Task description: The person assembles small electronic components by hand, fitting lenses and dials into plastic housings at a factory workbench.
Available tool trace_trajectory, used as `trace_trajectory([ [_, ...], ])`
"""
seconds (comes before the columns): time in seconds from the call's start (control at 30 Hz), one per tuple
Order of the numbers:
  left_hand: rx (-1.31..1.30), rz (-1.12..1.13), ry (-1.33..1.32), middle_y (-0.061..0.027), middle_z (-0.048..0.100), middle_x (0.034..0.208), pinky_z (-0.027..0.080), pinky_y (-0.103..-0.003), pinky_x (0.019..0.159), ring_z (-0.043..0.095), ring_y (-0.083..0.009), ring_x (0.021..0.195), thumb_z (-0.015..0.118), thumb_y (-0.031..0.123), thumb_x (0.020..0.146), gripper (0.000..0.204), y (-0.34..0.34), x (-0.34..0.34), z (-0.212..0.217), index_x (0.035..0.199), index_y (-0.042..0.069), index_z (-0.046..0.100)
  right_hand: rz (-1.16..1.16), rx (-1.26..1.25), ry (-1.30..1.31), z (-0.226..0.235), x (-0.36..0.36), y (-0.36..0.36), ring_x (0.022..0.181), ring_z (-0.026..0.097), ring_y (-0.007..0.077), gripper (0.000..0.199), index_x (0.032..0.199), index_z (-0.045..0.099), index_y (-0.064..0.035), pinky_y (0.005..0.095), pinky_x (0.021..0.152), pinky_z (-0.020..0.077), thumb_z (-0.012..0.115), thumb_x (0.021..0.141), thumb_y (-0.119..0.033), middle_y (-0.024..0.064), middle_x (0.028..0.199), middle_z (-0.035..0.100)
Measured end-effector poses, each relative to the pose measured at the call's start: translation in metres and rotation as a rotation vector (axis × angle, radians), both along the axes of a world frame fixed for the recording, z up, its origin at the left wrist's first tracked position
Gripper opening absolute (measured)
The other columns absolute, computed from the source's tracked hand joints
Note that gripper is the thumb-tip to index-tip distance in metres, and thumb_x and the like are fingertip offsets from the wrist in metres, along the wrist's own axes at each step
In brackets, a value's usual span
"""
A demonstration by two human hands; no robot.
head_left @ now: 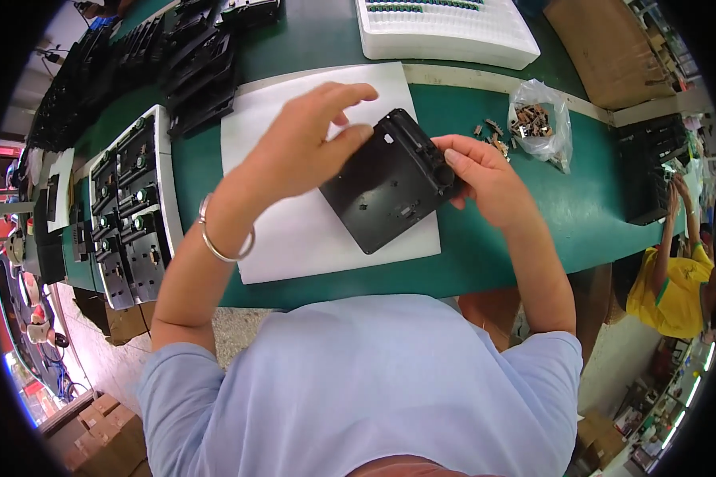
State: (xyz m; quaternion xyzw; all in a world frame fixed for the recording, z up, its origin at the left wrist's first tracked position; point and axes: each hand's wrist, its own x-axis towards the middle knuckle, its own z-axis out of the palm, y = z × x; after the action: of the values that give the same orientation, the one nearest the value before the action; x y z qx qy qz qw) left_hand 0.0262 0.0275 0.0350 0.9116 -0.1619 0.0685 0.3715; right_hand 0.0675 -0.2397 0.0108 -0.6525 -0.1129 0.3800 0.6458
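A black plastic housing panel [382,195] is tilted cornerwise above a white sheet [282,242]. Along its upper right side runs a raised, rounded edge, and its flat face has small cutouts. My right hand [485,175] grips that rounded edge near the right corner, thumb on top and fingers partly hidden beneath. Over the panel's upper left side, my left hand [314,139] is raised with thumb and forefinger apart. Nothing shows between those fingers, and the thumb tip comes close to the panel's edge.
Small metal-and-brown parts lie loose [497,139] beside a clear plastic bag [549,127] of them. A white foam tray [449,32] stands at the back, a cardboard box [608,52] back right. Left are a tray of black assemblies [135,207] and stacked black panels [199,79].
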Motion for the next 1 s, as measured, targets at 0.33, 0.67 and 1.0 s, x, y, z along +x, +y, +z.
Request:
trace_trajectory([
  [0.33,-0.493,0.115,0.265,-0.0123,0.065,0.103,0.051,-0.030,0.073,0.059,-0.0181,0.077,0.071,0.010,0.085,0.042,0.006,-0.013,-0.033,0.125,0.005,0.061,0.151,-0.108,-0.163,0.019,0.036,0.048,0.061,0.051,0.0063,0.029,0.117,0.066,-0.0049,0.0214,0.054,0.0425,0.049,0.102,-0.023,-0.0011,0.082,0.063],
  [0.67,0.205,0.293,0.021,-0.0136,0.063,0.107,0.048,-0.041,0.082,0.061,-0.0316,0.094,0.078,0.018,0.079,0.038,0.012,-0.013,-0.040,0.113,0.005,0.066,-0.272,-0.272,-0.724,0.023,0.035,-0.012,0.070,0.059,0.0104,0.020,0.103,0.069,0.0007,0.0249,0.065,0.0481,0.067,0.091,-0.014,0.0057,0.081,0.068],
  [1.0,0.224,0.137,-0.142,-0.0071,0.065,0.110,0.042,-0.041,0.093,0.056,-0.0287,0.109,0.074,0.009,0.080,0.034,-0.007,0.005,-0.054,0.113,0.008,0.065,-0.243,-0.811,-0.706,0.013,-0.011,-0.084,0.065,0.060,0.0169,0.024,0.102,0.069,-0.0020,0.0304,0.063,0.0498,0.074,0.082,-0.014,0.0081,0.083,0.066],
])
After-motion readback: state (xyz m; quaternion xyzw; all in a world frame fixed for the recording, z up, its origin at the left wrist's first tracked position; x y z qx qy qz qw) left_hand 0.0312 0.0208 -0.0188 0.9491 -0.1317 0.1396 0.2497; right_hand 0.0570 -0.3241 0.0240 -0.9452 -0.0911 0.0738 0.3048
